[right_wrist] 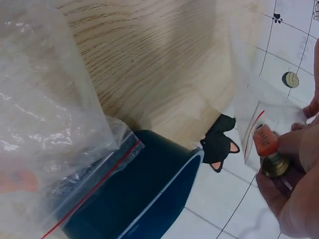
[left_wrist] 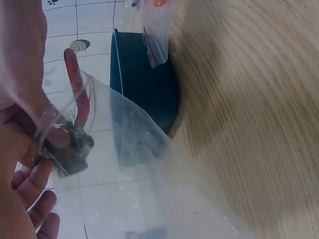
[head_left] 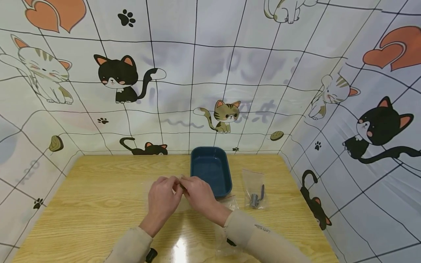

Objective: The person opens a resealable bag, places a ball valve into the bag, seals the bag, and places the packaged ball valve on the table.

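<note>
Both hands meet above the table, left of a dark blue tray [head_left: 213,160]. A small metal valve [left_wrist: 72,154] with a red-orange lever [right_wrist: 265,141] is pinched between the thumb and fingers of the right hand [head_left: 201,193]. Clear film of a zip bag [left_wrist: 142,132] lies about the valve; whether the valve is fully inside cannot be told. The left hand [head_left: 164,197] holds the bag close beside the valve, its lower fingers loosely bent. In the head view the hands hide most of the valve.
Right of the tray lies a zip bag [head_left: 253,179] holding a grey part with a dark lever [head_left: 262,191]. Another clear bag [right_wrist: 55,94], with something orange inside, lies beside the tray, partly under the right forearm. Cat-patterned cloth walls [head_left: 177,98] enclose the wooden table [head_left: 98,204].
</note>
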A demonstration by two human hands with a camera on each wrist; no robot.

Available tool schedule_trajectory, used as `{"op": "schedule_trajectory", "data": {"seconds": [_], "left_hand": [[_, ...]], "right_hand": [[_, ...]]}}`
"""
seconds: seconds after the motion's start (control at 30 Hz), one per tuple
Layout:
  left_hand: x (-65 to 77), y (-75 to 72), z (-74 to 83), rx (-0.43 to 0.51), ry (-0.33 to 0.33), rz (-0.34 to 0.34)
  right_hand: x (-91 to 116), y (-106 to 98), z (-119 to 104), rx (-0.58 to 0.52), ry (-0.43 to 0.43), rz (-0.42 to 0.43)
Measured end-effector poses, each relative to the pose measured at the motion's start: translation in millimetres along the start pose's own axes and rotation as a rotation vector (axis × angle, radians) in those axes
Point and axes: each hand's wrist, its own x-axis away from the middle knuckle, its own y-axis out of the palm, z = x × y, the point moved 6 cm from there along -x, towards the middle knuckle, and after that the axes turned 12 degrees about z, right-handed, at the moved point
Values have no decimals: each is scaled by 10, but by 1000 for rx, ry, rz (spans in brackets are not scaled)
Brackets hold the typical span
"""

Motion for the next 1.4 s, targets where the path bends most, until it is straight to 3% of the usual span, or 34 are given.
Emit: {"op": "schedule_trajectory", "data": {"seconds": [0.23, 0.43, 0.57, 0.8, 1.13, 1.4], "left_hand": [[-7, -4, -50, 33, -71, -28], [4, 2, -30, 67, -58, -53], [19, -2, -3, 51, -52, -64], [-4, -33, 58, 47, -45, -56], [-56, -114, 103, 7, -8, -31], [-64, -118, 93, 22, -21, -39]], "right_hand": [[99, 112, -64, -18, -117, -39], [106, 192, 13, -154, 10, -46], [70, 208, 57, -180, 66, -48], [64, 289, 66, -233, 150, -218], [95, 365, 10, -238, 125, -359], [86, 341, -8, -183, 157, -381]]}}
